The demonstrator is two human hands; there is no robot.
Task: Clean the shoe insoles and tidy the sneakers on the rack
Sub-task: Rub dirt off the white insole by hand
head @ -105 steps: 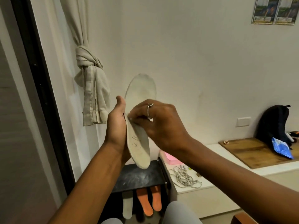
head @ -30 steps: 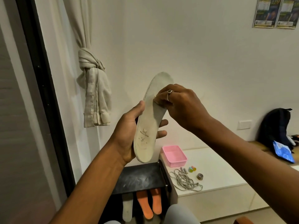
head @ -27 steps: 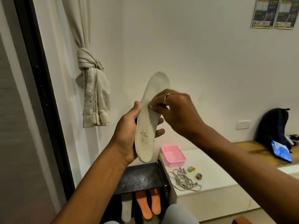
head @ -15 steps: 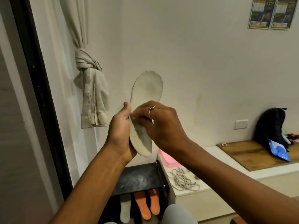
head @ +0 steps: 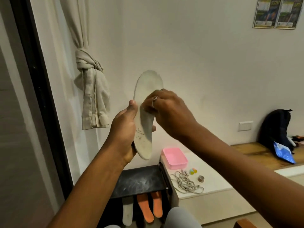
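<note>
— Where's the insole?
— Upright in the air over the black shoe rack, heel end wrapped in the left hand grip
— And the right hand?
— Half a second ago it covered the heel print; now it's higher, curled on the middle, blurred; can't tell if its grip pinches

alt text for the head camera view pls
A person's left hand grips an upright pale grey shoe insole while the blurred right hand touches its middle, above a black shoe rack beside a pink plastic tray.
</note>
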